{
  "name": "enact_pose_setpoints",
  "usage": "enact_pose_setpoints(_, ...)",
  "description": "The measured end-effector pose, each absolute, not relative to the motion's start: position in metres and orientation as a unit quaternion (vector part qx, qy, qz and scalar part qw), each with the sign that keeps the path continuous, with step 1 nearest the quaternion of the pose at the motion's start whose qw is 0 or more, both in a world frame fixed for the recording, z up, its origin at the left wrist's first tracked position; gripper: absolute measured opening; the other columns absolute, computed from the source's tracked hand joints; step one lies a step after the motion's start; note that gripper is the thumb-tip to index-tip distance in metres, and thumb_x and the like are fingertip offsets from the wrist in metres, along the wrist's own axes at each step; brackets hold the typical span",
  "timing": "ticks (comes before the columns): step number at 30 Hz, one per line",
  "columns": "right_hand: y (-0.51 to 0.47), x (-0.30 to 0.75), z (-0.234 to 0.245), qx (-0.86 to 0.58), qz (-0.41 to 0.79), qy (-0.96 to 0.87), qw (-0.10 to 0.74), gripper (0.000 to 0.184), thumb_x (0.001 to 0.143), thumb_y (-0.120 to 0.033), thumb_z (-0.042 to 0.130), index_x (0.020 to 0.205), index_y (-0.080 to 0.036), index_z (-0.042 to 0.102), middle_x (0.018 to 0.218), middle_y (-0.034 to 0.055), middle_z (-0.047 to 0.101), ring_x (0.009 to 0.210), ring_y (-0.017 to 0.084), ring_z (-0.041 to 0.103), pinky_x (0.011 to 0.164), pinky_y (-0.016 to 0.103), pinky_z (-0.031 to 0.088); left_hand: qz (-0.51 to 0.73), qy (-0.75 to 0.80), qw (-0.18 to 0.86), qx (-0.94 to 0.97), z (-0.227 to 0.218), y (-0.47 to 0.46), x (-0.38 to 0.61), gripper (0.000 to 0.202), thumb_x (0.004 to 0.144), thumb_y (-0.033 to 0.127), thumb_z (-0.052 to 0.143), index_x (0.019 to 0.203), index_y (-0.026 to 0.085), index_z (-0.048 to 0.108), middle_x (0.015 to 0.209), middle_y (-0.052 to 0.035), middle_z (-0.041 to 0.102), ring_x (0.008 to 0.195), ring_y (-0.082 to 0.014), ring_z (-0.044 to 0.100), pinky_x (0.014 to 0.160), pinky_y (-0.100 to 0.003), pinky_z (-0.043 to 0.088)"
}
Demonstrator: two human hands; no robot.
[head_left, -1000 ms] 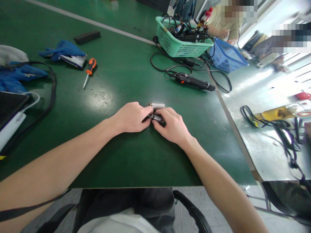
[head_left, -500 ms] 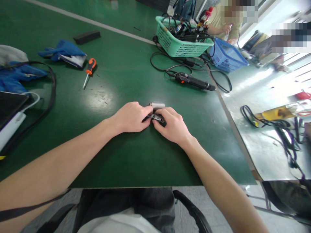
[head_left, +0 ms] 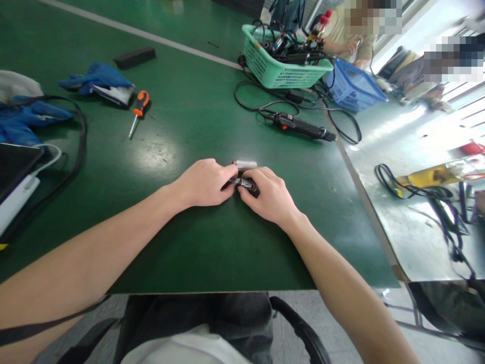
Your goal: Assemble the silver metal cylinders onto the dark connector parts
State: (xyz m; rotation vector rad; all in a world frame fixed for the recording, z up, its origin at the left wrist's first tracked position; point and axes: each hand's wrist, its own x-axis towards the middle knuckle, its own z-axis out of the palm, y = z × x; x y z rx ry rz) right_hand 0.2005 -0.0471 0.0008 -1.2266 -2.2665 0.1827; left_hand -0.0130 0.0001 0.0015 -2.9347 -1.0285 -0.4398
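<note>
My left hand [head_left: 204, 183] and my right hand [head_left: 270, 196] meet at the middle of the green table [head_left: 197, 253]. Both are closed on a small dark metal part [head_left: 245, 185] held between their fingertips, low over the tabletop. A short silver cylinder [head_left: 244, 164] lies on the table just behind the fingers, untouched. Most of the dark part is hidden by my fingers.
An orange-handled screwdriver [head_left: 138, 110] and blue cloth [head_left: 99, 79] lie at the left. A black electric screwdriver [head_left: 301, 127] with cable lies beyond my hands. A green basket [head_left: 281, 72] and blue basket [head_left: 352, 87] stand at the back, where another person [head_left: 350, 43] works. A metal surface [head_left: 417, 202] adjoins on the right.
</note>
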Motion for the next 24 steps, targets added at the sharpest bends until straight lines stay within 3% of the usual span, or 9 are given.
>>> enact_pose_setpoints(24, -0.0465, 0.2019, 0.0021, -0.458, 0.059, -0.845, 0.27, 0.011, 0.093, -0.027, 0.06, 0.104, -0.023, 0.062, 0.1, 0.0092, 0.071, 0.094, 0.027, 0.064, 0.088, 0.043, 0.054, -0.133, -0.339, -0.009, -0.931, 0.0021, -0.0002, -0.0128, 0.024, 0.094, 0.034, 0.048, 0.099, 0.018, 0.065, 0.073, -0.0051, 0.069, 0.065, -0.0233, 0.065, 0.064, -0.035, 0.043)
